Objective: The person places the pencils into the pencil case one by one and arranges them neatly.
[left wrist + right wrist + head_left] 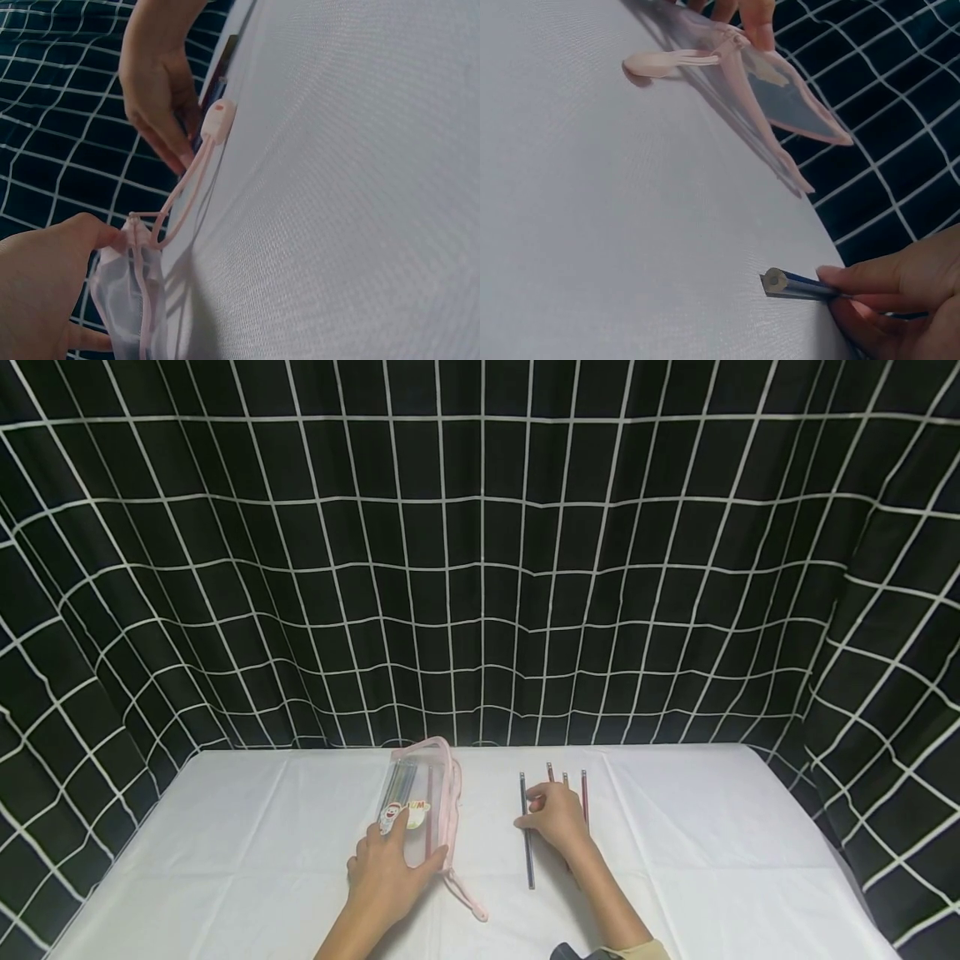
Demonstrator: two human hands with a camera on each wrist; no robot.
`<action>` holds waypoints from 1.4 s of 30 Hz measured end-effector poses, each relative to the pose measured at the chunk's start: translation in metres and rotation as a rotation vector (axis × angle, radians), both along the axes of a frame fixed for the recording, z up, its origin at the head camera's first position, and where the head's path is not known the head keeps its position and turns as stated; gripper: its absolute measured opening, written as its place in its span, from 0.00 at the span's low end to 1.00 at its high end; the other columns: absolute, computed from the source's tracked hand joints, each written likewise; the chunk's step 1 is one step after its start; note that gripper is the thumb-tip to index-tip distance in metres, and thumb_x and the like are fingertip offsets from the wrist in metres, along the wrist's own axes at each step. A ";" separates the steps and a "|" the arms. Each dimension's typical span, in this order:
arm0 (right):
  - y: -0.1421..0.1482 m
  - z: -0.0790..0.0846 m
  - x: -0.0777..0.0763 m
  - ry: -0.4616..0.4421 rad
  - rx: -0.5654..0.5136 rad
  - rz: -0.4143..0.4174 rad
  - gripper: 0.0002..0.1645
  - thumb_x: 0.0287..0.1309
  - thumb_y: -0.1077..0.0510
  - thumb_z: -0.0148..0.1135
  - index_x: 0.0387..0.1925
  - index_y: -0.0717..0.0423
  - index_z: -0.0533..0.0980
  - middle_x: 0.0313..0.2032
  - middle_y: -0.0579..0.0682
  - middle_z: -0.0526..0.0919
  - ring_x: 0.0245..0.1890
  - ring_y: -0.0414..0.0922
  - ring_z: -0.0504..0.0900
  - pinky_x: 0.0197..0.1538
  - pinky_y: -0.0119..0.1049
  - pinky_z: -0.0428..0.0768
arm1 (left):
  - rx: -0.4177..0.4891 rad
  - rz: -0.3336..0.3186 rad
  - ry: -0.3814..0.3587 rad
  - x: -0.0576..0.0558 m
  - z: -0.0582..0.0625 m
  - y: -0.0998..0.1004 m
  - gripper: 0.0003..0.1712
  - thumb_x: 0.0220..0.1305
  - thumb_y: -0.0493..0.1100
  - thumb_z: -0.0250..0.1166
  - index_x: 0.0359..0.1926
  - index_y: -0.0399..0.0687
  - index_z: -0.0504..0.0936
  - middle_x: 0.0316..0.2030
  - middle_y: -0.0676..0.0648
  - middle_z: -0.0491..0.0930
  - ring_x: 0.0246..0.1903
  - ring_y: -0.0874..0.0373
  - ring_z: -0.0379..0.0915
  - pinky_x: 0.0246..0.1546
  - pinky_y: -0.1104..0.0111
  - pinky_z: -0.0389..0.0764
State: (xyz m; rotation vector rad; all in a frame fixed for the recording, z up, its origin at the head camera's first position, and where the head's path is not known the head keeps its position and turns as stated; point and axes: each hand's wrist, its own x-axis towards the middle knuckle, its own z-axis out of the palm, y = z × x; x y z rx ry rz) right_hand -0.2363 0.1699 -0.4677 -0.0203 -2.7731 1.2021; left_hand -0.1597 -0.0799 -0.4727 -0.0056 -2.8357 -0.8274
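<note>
My left hand [382, 870] lies over a clear mesh pencil case [451, 822] with pink trim, its thumb at the zipper edge and its fingers spread across the cartoon sticker [417, 814]. Several pencils [400, 783] show through the mesh. To the right, my right hand [561, 820] pinches a dark blue pencil [530, 864] between thumb and fingers. In the right wrist view the flat end of this pencil [799, 286] points toward the case, close over the cloth. Behind and beside that hand lie a red pencil [585, 793] and other pencils [551, 771], partly hidden by it.
A white cloth [697, 835] covers the table, with fold creases in it. The case's pink zipper strap [468, 897] trails toward the near edge. Black curtain [480, 568] with a white grid stands behind the table and along both sides.
</note>
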 end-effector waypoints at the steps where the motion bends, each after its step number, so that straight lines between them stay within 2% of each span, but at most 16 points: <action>1: 0.000 0.000 0.000 -0.001 -0.001 0.001 0.29 0.42 0.67 0.82 0.49 0.74 0.83 0.28 0.53 0.84 0.26 0.44 0.81 0.33 0.36 0.82 | -0.001 0.001 0.000 0.000 0.000 0.000 0.48 0.62 0.67 0.69 0.72 0.39 0.74 0.57 0.24 0.75 0.54 0.27 0.76 0.49 0.34 0.75; 13: 0.001 0.003 0.002 -0.023 -0.049 0.002 0.29 0.46 0.66 0.79 0.51 0.76 0.82 0.26 0.54 0.84 0.25 0.45 0.82 0.32 0.38 0.82 | -0.008 0.008 -0.001 0.001 0.003 -0.001 0.48 0.62 0.68 0.69 0.72 0.41 0.74 0.55 0.25 0.76 0.53 0.29 0.76 0.48 0.36 0.75; 19: 0.007 -0.014 -0.008 -0.014 -0.055 0.021 0.27 0.48 0.64 0.76 0.51 0.75 0.82 0.26 0.56 0.84 0.25 0.47 0.83 0.31 0.38 0.83 | -0.012 0.007 0.001 0.001 0.003 -0.001 0.48 0.62 0.68 0.69 0.72 0.41 0.74 0.55 0.26 0.76 0.53 0.29 0.76 0.47 0.36 0.75; 25: 0.003 0.002 0.000 -0.093 -0.063 0.021 0.26 0.53 0.65 0.73 0.53 0.74 0.82 0.28 0.56 0.88 0.24 0.45 0.85 0.33 0.38 0.84 | -0.009 0.003 0.003 0.001 0.001 0.000 0.48 0.62 0.67 0.69 0.72 0.40 0.74 0.54 0.25 0.76 0.53 0.28 0.77 0.48 0.35 0.75; 36: 0.003 0.007 0.004 -0.152 -0.153 0.012 0.26 0.58 0.65 0.70 0.57 0.72 0.80 0.33 0.57 0.87 0.27 0.44 0.85 0.35 0.37 0.85 | -0.003 -0.001 0.003 0.001 0.001 0.000 0.48 0.62 0.67 0.69 0.72 0.39 0.74 0.54 0.25 0.76 0.52 0.28 0.77 0.47 0.35 0.75; 42: 0.003 0.006 0.003 -0.158 -0.210 0.006 0.25 0.57 0.66 0.69 0.57 0.72 0.81 0.34 0.59 0.86 0.28 0.44 0.84 0.34 0.36 0.84 | 0.002 -0.004 -0.006 0.000 0.001 0.000 0.48 0.62 0.68 0.68 0.72 0.39 0.74 0.56 0.23 0.75 0.53 0.26 0.76 0.49 0.33 0.75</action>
